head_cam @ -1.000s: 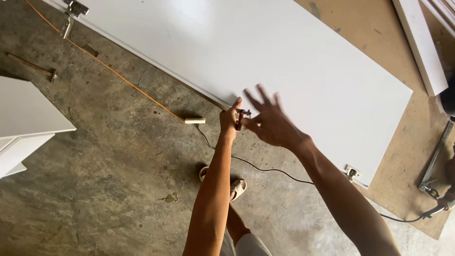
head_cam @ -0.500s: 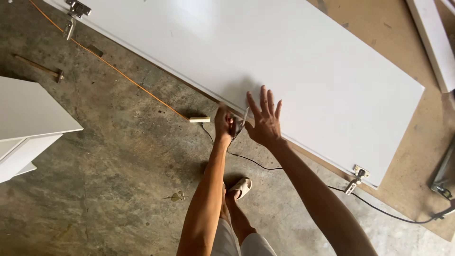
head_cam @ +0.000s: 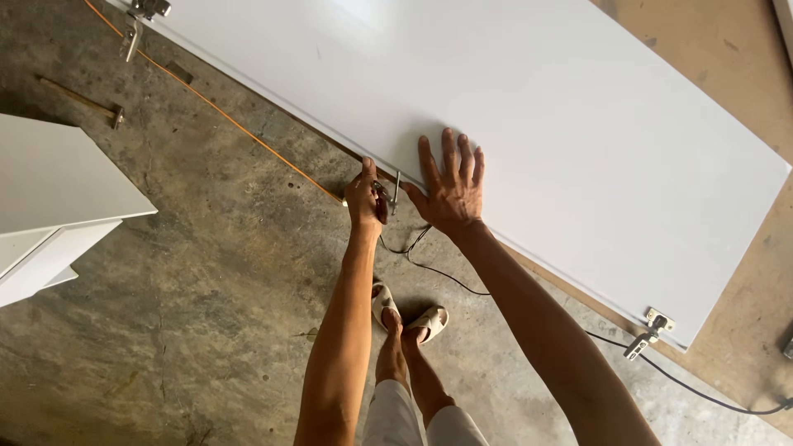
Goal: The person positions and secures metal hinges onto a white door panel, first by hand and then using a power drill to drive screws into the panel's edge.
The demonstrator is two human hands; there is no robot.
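Note:
A long white door panel [head_cam: 512, 107] lies flat on the concrete floor, running from upper left to lower right. My right hand [head_cam: 450, 186] rests palm down on its near edge, fingers spread. My left hand [head_cam: 365, 198] is closed around a small metal hinge piece [head_cam: 393, 192] right at the panel's edge, beside the right thumb. Another metal hinge [head_cam: 652, 330] is mounted at the panel's lower right corner, and a third one [head_cam: 140, 21] sits at the upper left end.
An orange cord [head_cam: 223, 116] runs along the panel's edge. A black cable [head_cam: 462, 285] trails across the floor to the right. A hammer [head_cam: 83, 101] lies at the left, above a white cabinet piece [head_cam: 58, 198]. My sandalled feet [head_cam: 409, 318] stand below the hands.
My right hand has come down from hovering with fingers raised and now lies flat on the panel. The left hand stays at the edge with the hinge piece. The view shifted slightly.

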